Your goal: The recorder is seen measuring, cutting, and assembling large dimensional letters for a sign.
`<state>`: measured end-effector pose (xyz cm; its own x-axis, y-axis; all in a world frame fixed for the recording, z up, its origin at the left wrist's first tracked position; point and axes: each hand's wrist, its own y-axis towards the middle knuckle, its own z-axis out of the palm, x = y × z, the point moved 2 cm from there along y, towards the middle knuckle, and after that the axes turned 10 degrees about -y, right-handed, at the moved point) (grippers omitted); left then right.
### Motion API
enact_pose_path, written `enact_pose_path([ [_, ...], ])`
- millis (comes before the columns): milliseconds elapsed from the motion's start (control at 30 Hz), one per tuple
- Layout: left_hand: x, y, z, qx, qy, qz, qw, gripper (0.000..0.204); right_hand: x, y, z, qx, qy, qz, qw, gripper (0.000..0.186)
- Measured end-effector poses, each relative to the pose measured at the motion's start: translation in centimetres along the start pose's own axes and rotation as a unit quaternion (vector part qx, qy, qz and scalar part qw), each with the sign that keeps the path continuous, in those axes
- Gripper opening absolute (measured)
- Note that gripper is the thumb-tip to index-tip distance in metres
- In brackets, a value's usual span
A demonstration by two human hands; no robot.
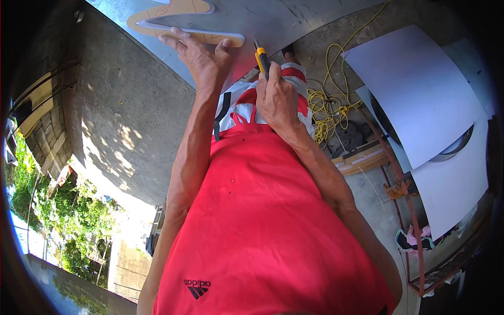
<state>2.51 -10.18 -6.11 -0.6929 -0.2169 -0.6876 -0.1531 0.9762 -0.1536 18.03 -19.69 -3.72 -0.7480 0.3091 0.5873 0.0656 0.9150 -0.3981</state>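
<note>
My left hand (202, 62) lies with spread fingers on the near arm of a curved, tan-faced cut-out piece (227, 39) with a white edge and red lines. The piece rests on a smooth grey sheet surface (283, 21). In my right hand (278, 100) is a yellow and black utility knife (262, 59), gripped by its handle. Its tip points away from me, just right of the piece's rounded end. Whether the blade touches the surface I cannot tell.
Yellow rope (325, 107) lies coiled on the floor to the right. Large white sheets (415, 94) lean on a rusty metal frame (407, 194) farther right. Concrete floor (126, 100) stretches to the left, with greenery (73, 226) beyond it.
</note>
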Motion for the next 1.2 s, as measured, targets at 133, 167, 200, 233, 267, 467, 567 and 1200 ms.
enact_pose_path([
  [133,-0.1,0.1,0.0,0.002,-0.001,-0.013,1.0,0.121,-0.6,2.8,-1.4,-0.003,-0.052,-0.038,0.998,0.021],
  [167,-0.3,0.2,0.1,0.001,0.005,-0.017,1.0,0.121,-1.0,3.3,-1.4,-0.016,-0.08,-0.064,0.995,0.023],
  [200,-0.3,0.2,0.1,0.001,0.011,-0.023,1.0,0.121,-1.1,3.9,-1.6,0.004,-0.076,-0.058,0.995,0.023],
  [233,-0.3,0.2,0.1,-0.003,0.011,-0.024,1.0,0.121,-1.2,4.2,-2.0,0.005,-0.076,-0.061,0.995,0.023],
  [267,-0.4,0.0,0.1,-0.004,0.01,-0.022,1.0,0.12,-1.4,4.5,-2.3,0.032,-0.087,-0.07,0.993,0.024],
  [467,-0.2,0.1,0.3,-0.004,0.02,-0.028,0.999,0.123,-2.8,4.1,-3.2,0.058,-0.079,-0.096,0.991,0.024],
  [567,-0.4,0.0,0.5,-0.035,0.022,-0.039,0.998,0.112,-4.5,4.3,-5.2,0.013,-0.108,-0.185,0.977,0.024],
  [1200,-1.5,1.1,-0.3,-0.03,-0.011,-0.134,0.99,0.117,-2.3,19.5,-9.1,0.063,-0.362,-0.666,0.649,0.023],
])
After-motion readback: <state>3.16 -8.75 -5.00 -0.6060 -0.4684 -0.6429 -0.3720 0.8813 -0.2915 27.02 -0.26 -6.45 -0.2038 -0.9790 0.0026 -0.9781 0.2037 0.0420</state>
